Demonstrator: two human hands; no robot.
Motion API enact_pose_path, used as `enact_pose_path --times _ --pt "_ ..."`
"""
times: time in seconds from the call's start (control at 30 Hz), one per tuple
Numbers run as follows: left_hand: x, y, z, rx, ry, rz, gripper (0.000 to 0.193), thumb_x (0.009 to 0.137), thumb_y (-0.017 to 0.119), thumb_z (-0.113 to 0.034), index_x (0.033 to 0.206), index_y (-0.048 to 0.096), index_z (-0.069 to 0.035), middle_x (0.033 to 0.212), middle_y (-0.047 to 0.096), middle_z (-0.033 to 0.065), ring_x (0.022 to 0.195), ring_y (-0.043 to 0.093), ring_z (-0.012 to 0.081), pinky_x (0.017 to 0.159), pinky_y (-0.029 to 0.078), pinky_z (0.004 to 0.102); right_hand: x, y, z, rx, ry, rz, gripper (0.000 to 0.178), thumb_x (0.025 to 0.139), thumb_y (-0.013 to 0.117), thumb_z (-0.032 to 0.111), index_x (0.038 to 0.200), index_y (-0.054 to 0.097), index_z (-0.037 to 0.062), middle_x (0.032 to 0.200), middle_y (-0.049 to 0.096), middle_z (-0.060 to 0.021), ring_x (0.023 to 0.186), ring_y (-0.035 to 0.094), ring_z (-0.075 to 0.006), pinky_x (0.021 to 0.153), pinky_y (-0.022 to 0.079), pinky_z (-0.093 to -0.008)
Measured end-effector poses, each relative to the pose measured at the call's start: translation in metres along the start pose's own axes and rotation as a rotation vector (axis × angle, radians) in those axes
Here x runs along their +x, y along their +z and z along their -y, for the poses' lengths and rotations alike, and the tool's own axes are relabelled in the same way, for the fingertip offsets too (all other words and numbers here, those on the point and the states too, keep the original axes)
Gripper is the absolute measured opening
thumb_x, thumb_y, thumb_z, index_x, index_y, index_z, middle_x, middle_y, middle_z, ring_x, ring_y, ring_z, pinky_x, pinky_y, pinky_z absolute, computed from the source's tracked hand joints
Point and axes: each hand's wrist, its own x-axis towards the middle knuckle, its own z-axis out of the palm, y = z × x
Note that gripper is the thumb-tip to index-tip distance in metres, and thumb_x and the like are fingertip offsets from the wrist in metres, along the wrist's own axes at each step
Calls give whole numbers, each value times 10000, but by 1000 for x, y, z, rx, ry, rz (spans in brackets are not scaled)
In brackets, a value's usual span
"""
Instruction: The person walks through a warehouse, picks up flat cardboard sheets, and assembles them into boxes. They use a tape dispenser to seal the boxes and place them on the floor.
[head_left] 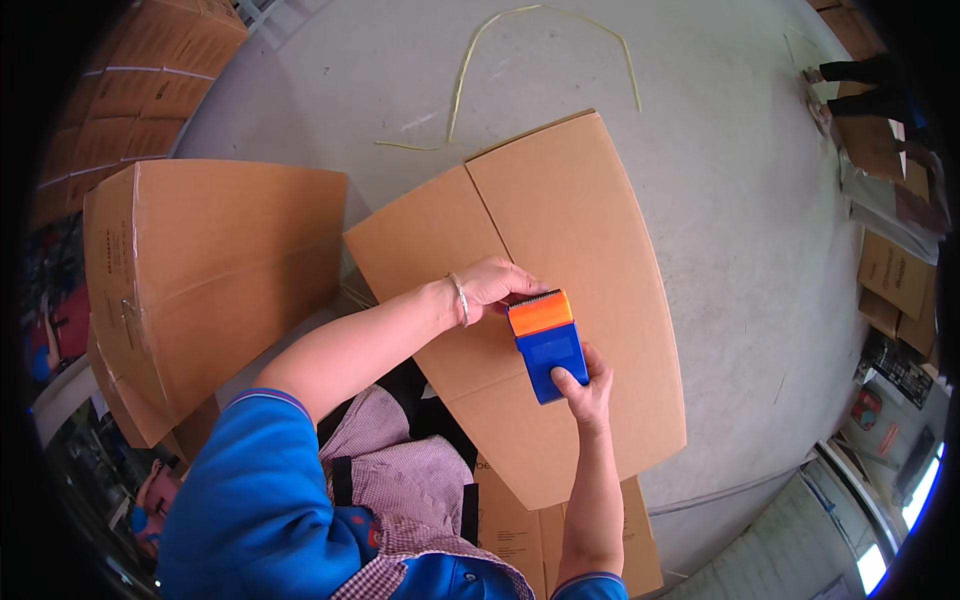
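Note:
A blue and orange tape dispenser point(552, 350) with a dark toothed edge is held over a large flat-topped cardboard box point(610, 230). My right hand point(588, 388) grips its blue lower end, thumb lying on the face. At the toothed end, my left hand point(497, 283) has its fingers bent in close to the orange part; what lies between them is hidden. A bracelet circles my left wrist. The box top shows a seam between its two closed flaps.
Left of me stands another brown carton point(235, 260), with stacked cartons point(150, 80) behind it. A yellow strap point(462, 75) lies on the grey floor point(730, 200). At the far right, a person's dark-clothed legs point(865, 72) appear near more cartons point(893, 275).

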Motion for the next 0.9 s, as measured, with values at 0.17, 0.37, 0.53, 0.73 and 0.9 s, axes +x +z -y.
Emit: enact_pose_path --times 0.17,0.37,0.53,0.73,0.9 --pt "4 -26 -34 103 174 -251 140 807 680 -112 888 662 0 774 669 81 694 620 138 662 503 281 15 24 52 -151 132 0 453 693 787 274 954 611 -53 811 649 -83 744 616 -148 668 518 -305" --pt "33 -163 -157 499 668 -781 129 832 645 -141 798 671 -20 650 585 -13 589 490 72 577 430 241 67 58 83 -372 244 -49 479 680 755 349 873 627 -71 741 656 -136 677 644 -181 615 522 -313" --pt "115 -218 -125 706 443 -742 101 819 629 -118 799 687 -39 717 654 10 660 566 79 644 478 257 100 79 82 -440 287 -109 472 667 760 366 799 635 -70 687 651 -137 622 637 -180 593 518 -314" --pt "127 -222 -105 1472 -3 -531 636 845 592 -289 1392 315 -123 1357 429 181 1084 554 308 892 463 407 105 74 69 -380 247 -135 451 665 774 353 789 638 -59 677 652 -130 609 634 -170 580 516 -307" --pt "85 -111 -108 1497 819 -512 613 876 549 -270 1411 301 -102 1400 384 160 1249 407 346 1039 330 438 109 48 76 -532 317 -125 544 626 722 476 784 645 -39 691 653 -175 638 656 -265 626 529 -356"
